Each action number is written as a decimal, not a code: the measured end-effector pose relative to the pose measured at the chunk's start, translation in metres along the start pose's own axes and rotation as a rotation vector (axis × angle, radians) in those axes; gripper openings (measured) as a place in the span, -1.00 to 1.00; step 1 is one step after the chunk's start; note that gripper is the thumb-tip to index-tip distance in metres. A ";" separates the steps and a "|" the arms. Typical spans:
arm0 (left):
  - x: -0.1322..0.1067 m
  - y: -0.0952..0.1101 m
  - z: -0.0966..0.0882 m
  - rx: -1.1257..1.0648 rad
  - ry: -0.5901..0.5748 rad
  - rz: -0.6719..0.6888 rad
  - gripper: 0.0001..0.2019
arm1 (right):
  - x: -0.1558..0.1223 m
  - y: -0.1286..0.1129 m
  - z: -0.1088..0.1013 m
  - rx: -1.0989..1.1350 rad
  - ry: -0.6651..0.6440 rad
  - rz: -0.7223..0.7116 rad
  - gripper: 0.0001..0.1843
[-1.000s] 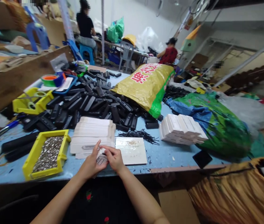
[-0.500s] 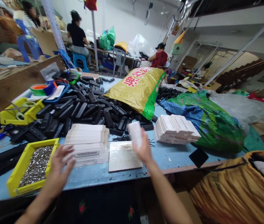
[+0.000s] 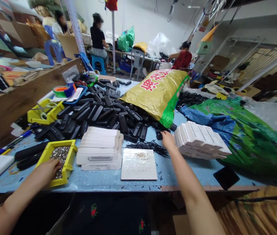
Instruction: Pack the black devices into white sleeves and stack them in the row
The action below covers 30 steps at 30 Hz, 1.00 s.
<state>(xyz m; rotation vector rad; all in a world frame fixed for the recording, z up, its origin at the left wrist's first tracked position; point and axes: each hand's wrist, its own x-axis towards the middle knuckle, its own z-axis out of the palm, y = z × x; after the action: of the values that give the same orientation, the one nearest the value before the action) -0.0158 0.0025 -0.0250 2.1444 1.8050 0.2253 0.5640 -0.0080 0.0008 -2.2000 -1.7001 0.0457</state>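
My left hand [image 3: 51, 167] reaches into a yellow bin [image 3: 70, 163] of small shiny metal pieces [image 3: 59, 153]. Its fingers are closed among them, and whatever they pinch is too small to make out. On the other side, my right hand [image 3: 168, 139] grips the end of a black plastic case [image 3: 159, 134] below the gold sack. Between the hands lie a stack of flat white cartons [image 3: 99, 147], a white tile [image 3: 138, 164] and thin black strips [image 3: 153, 147]. Stacked white boxes [image 3: 197, 135] stand just right of my right hand.
A heap of black cases [image 3: 99, 111] spreads behind the cartons. A gold sack [image 3: 153, 93] leans over it. Green and blue bags [image 3: 248, 130] and a dark flat object [image 3: 226, 177] lie at right. A second yellow bin [image 3: 45, 112] holds scissors. Several people sit farther back.
The white box has left my right hand, which has moved right and forward to a black case. My left hand has gone down into the bin of metal pieces. The view has shifted left.
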 end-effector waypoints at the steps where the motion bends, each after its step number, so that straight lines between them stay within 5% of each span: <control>1: -0.002 0.004 -0.008 -0.026 -0.001 0.009 -0.72 | 0.001 -0.002 0.010 0.017 0.006 0.011 -0.56; 4: -0.016 0.023 -0.031 -0.157 0.136 -0.053 -0.78 | -0.004 -0.002 0.022 0.108 0.041 0.029 -0.59; 7: -0.034 0.061 -0.033 -0.551 0.217 -0.320 -0.70 | -0.023 -0.017 0.021 0.281 0.119 0.079 -0.55; 10: -0.046 0.118 -0.007 -1.237 0.052 -0.491 -0.53 | -0.063 -0.068 0.019 1.021 0.133 0.188 -0.54; 12: -0.049 0.158 0.017 -1.502 -0.120 -0.501 -0.55 | -0.093 -0.116 0.017 1.574 -0.003 0.213 -0.61; 14: -0.050 0.188 0.036 -1.650 -0.227 -0.483 -0.60 | -0.117 -0.162 0.013 1.874 -0.057 0.196 -0.70; 16: -0.052 0.207 0.045 -1.722 -0.258 -0.443 -0.64 | -0.129 -0.198 0.008 2.001 0.071 0.227 -0.81; 20: -0.055 0.219 0.046 -1.738 -0.224 -0.340 -0.62 | -0.128 -0.228 0.004 2.028 0.342 0.380 -0.82; 30: -0.063 0.222 0.059 -1.666 -0.072 -0.246 -0.65 | -0.129 -0.228 0.014 2.123 0.340 0.578 -0.82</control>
<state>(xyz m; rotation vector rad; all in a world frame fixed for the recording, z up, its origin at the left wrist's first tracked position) 0.1979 -0.0998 0.0029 0.6998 0.9821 1.0673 0.3127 -0.0770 0.0313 -0.7072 -0.0976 0.9717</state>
